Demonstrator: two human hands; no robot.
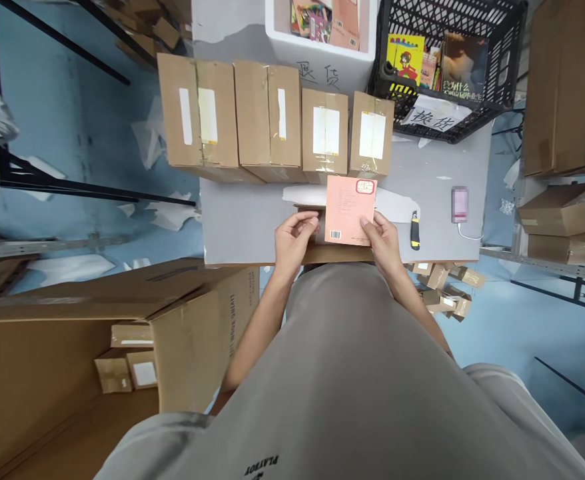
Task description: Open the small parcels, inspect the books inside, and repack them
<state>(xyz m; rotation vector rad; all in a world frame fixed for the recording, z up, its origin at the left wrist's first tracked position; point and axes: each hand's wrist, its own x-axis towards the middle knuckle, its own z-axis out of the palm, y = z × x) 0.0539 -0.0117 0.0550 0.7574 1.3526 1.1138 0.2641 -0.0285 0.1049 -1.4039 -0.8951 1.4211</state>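
My right hand (385,241) grips a pink book (350,208) by its lower right edge, thumb on top. The book's back cover faces up, with a barcode at the lower left and a red-framed white label at the upper right. Beneath it, an opened cardboard box (340,254) shows partly at the table's front edge; the book hides most of its inside. Close to the left side of the book, my left hand (295,241) has its thumb and fingers drawn together by the box's edge. Whatever may be between them is hidden.
Several taped cartons (267,117) line the table (242,230). Behind stand a white bin (317,50) and a black crate (437,110), both with books. A yellow-black utility knife (415,231) and a phone (460,205) lie right. A large carton (187,347) stands at left.
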